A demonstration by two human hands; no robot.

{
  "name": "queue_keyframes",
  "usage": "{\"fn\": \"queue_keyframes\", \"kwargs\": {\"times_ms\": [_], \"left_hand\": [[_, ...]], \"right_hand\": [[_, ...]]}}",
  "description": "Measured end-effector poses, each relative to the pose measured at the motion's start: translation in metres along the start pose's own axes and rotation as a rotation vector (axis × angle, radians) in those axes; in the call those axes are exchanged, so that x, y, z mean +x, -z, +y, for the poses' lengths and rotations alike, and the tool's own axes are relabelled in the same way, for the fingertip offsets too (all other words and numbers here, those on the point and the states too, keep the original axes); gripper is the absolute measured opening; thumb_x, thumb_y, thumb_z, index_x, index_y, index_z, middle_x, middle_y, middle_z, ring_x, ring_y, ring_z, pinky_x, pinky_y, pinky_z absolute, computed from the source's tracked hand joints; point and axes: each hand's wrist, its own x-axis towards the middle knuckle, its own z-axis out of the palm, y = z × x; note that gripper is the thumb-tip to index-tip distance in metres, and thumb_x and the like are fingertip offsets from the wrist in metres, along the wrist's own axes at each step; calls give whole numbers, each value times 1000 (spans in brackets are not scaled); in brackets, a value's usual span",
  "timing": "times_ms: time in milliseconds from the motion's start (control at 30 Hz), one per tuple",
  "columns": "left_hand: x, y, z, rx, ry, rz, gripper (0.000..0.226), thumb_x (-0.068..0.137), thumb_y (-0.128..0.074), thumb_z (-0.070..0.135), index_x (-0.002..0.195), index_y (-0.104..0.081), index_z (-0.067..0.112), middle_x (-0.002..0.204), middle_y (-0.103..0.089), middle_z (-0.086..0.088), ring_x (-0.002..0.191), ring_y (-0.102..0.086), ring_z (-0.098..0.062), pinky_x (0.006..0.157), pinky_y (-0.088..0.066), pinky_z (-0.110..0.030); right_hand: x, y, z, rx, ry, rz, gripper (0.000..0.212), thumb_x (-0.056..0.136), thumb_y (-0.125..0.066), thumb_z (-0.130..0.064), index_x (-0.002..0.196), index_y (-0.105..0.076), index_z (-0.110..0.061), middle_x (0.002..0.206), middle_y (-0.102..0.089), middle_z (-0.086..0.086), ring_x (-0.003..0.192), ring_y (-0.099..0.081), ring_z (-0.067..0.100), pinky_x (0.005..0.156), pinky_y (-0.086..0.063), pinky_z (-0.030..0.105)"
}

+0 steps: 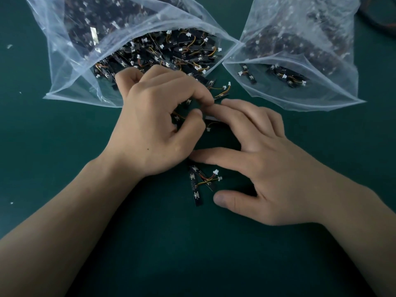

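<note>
Our left hand (pixel 156 123) is curled at the mouth of the left bag (pixel 70 67), thumb and forefinger pinching a board (pixel 179 117) from the spill there. Our right hand (pixel 270 168) lies spread, fingertips touching a second board (pixel 214 119) on the tabletop (pixel 64 168). Loose boards (pixel 199 183) lie between our wrists.

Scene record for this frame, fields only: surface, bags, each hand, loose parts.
surface: dark green table
bags: left bag clear, mouth open, packed with small black wired boards; right bag clear, open, few boards near its mouth
left: left hand, fingers curled over boards at the left bag's mouth; grip hidden
right: right hand, fingers straight, spread
loose: loose boards lie between the hands
</note>
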Motion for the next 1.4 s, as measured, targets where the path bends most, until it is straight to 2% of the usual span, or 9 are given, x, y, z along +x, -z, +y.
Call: {"fn": "queue_keyframes", "kwargs": {"times_ms": [133, 267, 333, 433, 567, 733, 900, 1067, 1400], "left_hand": [[0, 0, 1, 7, -2, -5, 21, 84, -60, 13, 92, -75, 24, 94, -70, 16, 105, -62, -10, 98, -25, -45], [0, 1, 1, 23, -23, -44, 22, 82, -59, 16, 94, -75, 26, 97, -70, 15, 108, -62, -12, 99, -26, -50], [0, 5, 0, 15, -84, -119, 38, 75, -56, 23, 109, -73, 25, 110, -69, 15, 117, -58, -15, 100, -30, -58], [-1, 8, 2, 56, -243, -260, 83, 62, -53, 34, 144, -57, 23, 140, -57, 12, 133, -44, -22, 102, -26, -60], [-2, 3, 9, 57, -304, -318, 107, 56, -51, 35, 161, -35, 22, 158, -41, 7, 140, -35, -27, 104, -24, -59], [-2, 3, 9, 31, -270, -285, 106, 57, -47, 34, 162, -33, 21, 160, -38, 7, 141, -32, -24, 106, -22, -52], [-3, 2, 9, 102, -244, -286, 102, 58, -50, 33, 159, -41, 24, 164, -35, 2, 143, -31, -28, 105, -24, -61], [-5, 2, 10, 177, -214, -353, 103, 60, -55, 39, 160, -39, 29, 169, -24, 1, 146, -25, -28, 106, -21, -50], [-5, 1, 10, 212, -206, -408, 102, 60, -59, 42, 160, -39, 32, 170, -21, 0, 148, -24, -32, 111, -21, -57]], "right_hand": [[0, 0, 1, 43, 12, 17, 50, 90, -60, -61, 135, -60, -39, 164, -30, 5, 158, -12, 27, 123, -10, 45], [1, 0, 0, 14, 14, 18, 58, 91, -59, -60, 144, -53, -38, 162, -32, 4, 158, -14, 26, 124, -9, 45], [1, 0, -1, 17, 23, 16, 54, 92, -60, -59, 142, -57, -38, 163, -32, 5, 158, -14, 27, 124, -10, 46], [1, 0, 0, 32, 25, 31, 46, 91, -63, -56, 132, -64, -36, 162, -35, 6, 157, -17, 30, 123, -15, 52], [2, 1, -2, 27, 28, 23, 56, 91, -62, -53, 145, -56, -39, 162, -33, 6, 154, -20, 30, 122, -18, 53], [2, 1, -1, 38, 21, 9, 46, 91, -63, -53, 134, -65, -37, 164, -32, 7, 157, -16, 31, 122, -17, 55], [0, 3, 2, 58, -27, 36, 51, 85, -65, -55, 128, -63, -29, 161, -33, 3, 157, -15, 26, 123, -15, 50], [0, 4, 2, 57, -45, 54, 50, 82, -66, -56, 122, -64, -27, 148, -42, 0, 149, -25, 23, 121, -17, 46], [-2, 5, 2, 84, -54, 44, 50, 81, -69, -58, 119, -63, -27, 141, -47, -1, 147, -28, 23, 122, -17, 43]]}}
